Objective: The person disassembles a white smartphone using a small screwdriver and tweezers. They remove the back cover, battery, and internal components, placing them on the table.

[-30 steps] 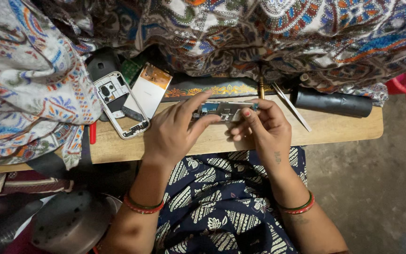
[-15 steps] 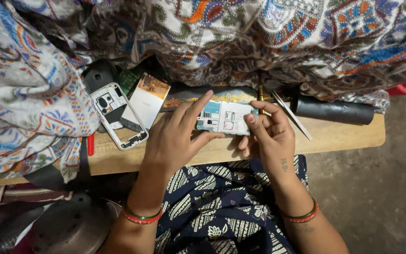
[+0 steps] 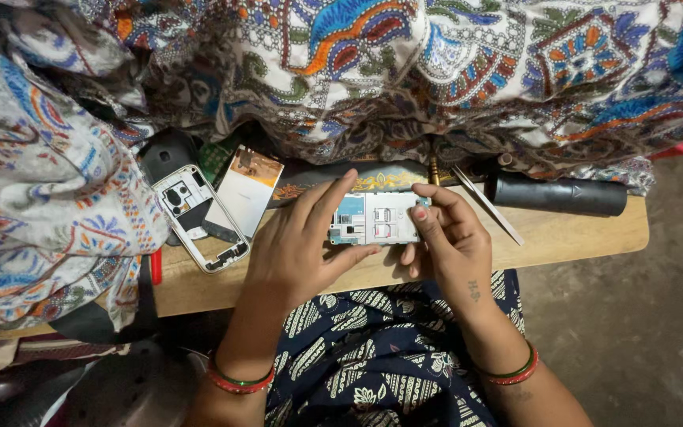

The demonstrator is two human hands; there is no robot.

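Patterned cloth (image 3: 436, 71) hides the wooden board's (image 3: 563, 233) far edge, where a white phone frame (image 3: 199, 217) lies left of the left hand (image 3: 298, 245) and right hand (image 3: 448, 241), both pinching an opened phone (image 3: 373, 219), its lower edge covered by fingers.

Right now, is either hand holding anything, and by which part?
Both hold an opened phone body above the wooden board: the left hand grips its left end, the right hand pinches its right end.

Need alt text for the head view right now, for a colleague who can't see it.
Both hands, left hand and right hand, hold an opened phone body over a wooden board. A white phone frame and black cylinder lie on it, under patterned cloth.
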